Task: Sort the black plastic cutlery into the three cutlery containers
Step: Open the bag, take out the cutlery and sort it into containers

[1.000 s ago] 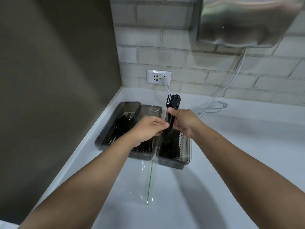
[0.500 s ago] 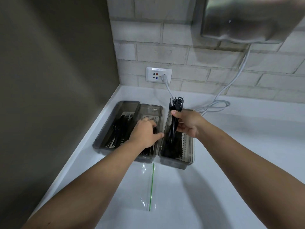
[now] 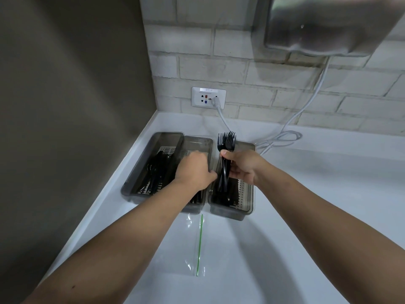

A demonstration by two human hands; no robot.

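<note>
Three smoky translucent cutlery containers stand side by side in the counter corner: left (image 3: 153,137), middle (image 3: 198,139) and right (image 3: 249,194). My right hand (image 3: 243,165) grips a bundle of black plastic forks (image 3: 226,141) upright over the right container, tines up and handle ends down inside it. My left hand (image 3: 192,170) reaches palm-down into the middle container, where its fingertips are hidden. Black cutlery (image 3: 156,172) lies in the left container. More dark pieces lie at the near end of the right one.
An empty clear zip bag (image 3: 197,244) with a green seal lies on the white counter (image 3: 306,205) in front of the containers. A wall outlet (image 3: 208,98) and a looped white cable (image 3: 282,137) sit behind them. A steel hand dryer (image 3: 328,25) hangs above right. A dark wall (image 3: 65,106) bounds the left.
My left hand left the fork bundle and moved down-left into the middle container. My right hand kept the forks over the right container, shifting slightly.
</note>
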